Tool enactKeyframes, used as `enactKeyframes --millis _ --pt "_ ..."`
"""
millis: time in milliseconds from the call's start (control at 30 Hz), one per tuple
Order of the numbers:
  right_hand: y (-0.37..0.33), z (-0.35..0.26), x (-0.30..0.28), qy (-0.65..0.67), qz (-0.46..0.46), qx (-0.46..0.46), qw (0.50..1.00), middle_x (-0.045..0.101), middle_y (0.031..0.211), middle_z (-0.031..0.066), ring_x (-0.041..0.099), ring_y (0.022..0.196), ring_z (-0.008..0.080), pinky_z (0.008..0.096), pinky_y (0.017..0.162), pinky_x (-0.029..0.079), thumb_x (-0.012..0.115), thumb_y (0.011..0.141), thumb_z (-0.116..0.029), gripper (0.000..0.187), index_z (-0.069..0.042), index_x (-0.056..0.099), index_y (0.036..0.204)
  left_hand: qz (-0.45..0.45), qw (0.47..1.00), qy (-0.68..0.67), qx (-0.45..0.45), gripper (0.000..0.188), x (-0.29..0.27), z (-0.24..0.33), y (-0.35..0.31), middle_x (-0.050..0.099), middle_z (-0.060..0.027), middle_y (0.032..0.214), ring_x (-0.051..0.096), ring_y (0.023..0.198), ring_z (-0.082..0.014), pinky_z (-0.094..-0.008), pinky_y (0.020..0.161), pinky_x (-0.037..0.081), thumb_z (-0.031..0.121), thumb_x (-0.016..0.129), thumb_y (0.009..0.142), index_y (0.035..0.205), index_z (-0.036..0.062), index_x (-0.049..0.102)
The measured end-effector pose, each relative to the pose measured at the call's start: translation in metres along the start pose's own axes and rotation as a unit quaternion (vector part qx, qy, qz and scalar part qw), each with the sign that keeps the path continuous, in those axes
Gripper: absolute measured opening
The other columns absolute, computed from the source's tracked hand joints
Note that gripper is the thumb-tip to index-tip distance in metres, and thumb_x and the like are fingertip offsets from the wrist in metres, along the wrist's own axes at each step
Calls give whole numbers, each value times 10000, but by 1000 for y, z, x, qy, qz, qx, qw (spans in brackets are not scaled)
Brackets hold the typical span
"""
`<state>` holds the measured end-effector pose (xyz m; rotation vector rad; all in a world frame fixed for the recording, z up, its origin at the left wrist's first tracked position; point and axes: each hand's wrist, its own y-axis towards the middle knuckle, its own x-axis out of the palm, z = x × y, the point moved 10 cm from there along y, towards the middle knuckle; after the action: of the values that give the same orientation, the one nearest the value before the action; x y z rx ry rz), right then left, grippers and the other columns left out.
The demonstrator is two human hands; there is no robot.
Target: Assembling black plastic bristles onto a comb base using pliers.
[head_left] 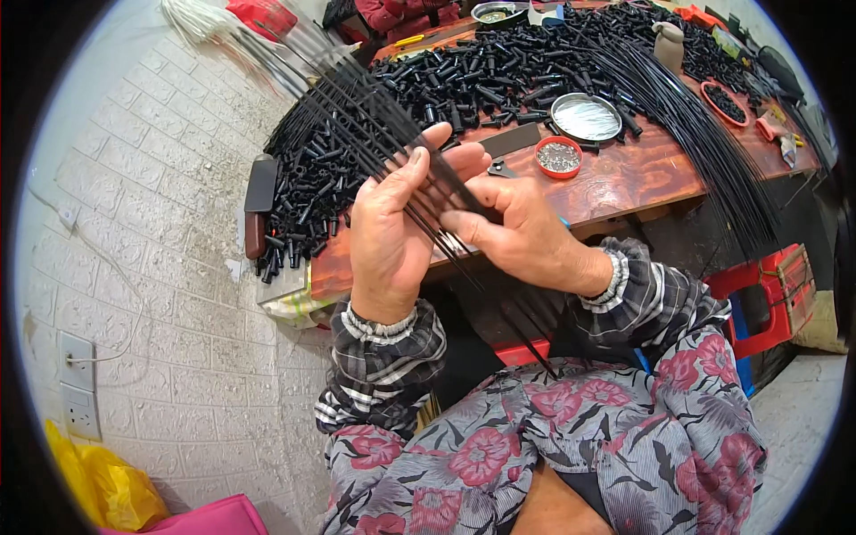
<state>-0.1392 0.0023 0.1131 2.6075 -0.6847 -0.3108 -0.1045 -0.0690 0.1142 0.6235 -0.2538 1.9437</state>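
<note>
Above the near table edge, a bundle of long thin black rods [364,147] slants from the far left down toward my lap. My left hand [397,209] cradles the rods, palm turned up, thumb raised and fingers stretched behind them. On the right side of the bundle, my right hand [526,223] pinches rods between thumb and curled fingers. The rods' far ends are smeared by motion. Some lower ends reach down near my flowered apron [481,455]. How many rods each hand bears, I cannot tell.
A heap of short black tubes [464,85] covers much of the wooden table [615,178]. A round metal tin [586,118] and a red dish of small bits [559,157] stand near its front. More black rods [704,143] overhang the right edge, near a red stool [771,299].
</note>
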Motion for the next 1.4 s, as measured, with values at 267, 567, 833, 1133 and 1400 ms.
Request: enactKeyframes --millis 267,567,833,1133,1400 --pt "-7 -23 -16 -192 61 -150 968 527 636 116 504 540 187 315 485 376 512 833 -70 108 19 573 821 3 1000 -23 14 260 -7 -6 6 580 -222 994 529 1001 -376 -489 867 426 145 459 871 1068 -19 501" --pt "19 -33 -103 -233 168 -165 943 590 641 150 576 561 193 284 526 440 490 792 -119 182 22 604 776 -37 997 -65 15 369 -21 7 -14 548 -101 785 419 532 -134 -286 511 369 155 395 903 1222 -28 373" --pt "57 -45 -240 -608 213 -197 739 550 562 119 524 512 175 320 519 427 523 782 -207 251 20 594 701 -57 998 36 -9 417 -9 27 -25 523 -74 783 423 601 -135 -306 587 379 162 315 937 1325 27 244" --pt "-61 103 -382 -677 161 205 688 598 779 190 588 737 341 454 654 444 499 761 -249 253 -17 596 733 -157 987 -32 -22 444 -3 41 -7 452 -65 983 412 806 -160 -309 724 358 149 371 920 1332 50 236" --pt "17 22 -259 -512 110 28 851 562 567 154 524 508 262 362 507 409 546 731 -180 191 -11 596 658 -220 973 -48 -38 438 13 34 6 324 -243 1300 348 1203 -341 -470 999 296 111 270 937 1346 24 137"
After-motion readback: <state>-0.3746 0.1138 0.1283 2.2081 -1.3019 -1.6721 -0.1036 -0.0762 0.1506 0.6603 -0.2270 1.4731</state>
